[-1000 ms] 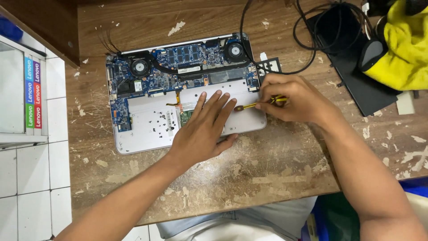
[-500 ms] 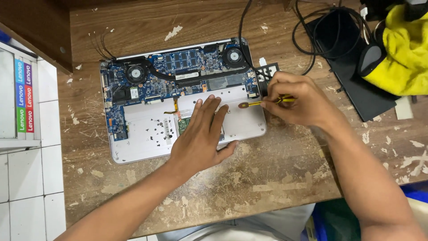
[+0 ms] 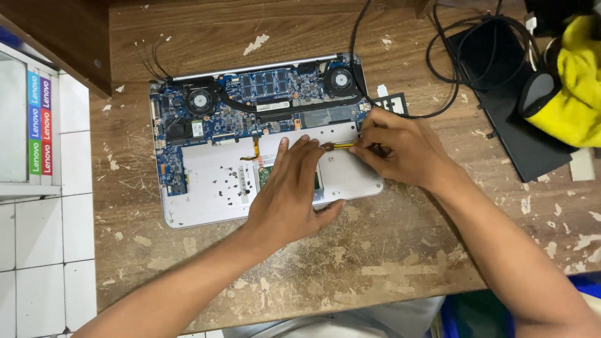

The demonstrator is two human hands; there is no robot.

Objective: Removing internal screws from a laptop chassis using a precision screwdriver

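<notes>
Left hand (image 3: 289, 199) open, flat on opened laptop (image 3: 206, 181). Right hand (image 3: 400, 150) grips yellow screwdriver (image 3: 341, 146), tip near the left fingertips (image 3: 299, 142).

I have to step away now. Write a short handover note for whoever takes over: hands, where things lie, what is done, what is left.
Left hand: flat on the opened laptop, over its silver panel.
Right hand: grips a yellow-handled screwdriver, tip at the panel beside the left fingertips.
Done: bottom cover off, board and both fans exposed; small screws lie loose on the panel.
Left: the work at the tip; reassembly.
</notes>
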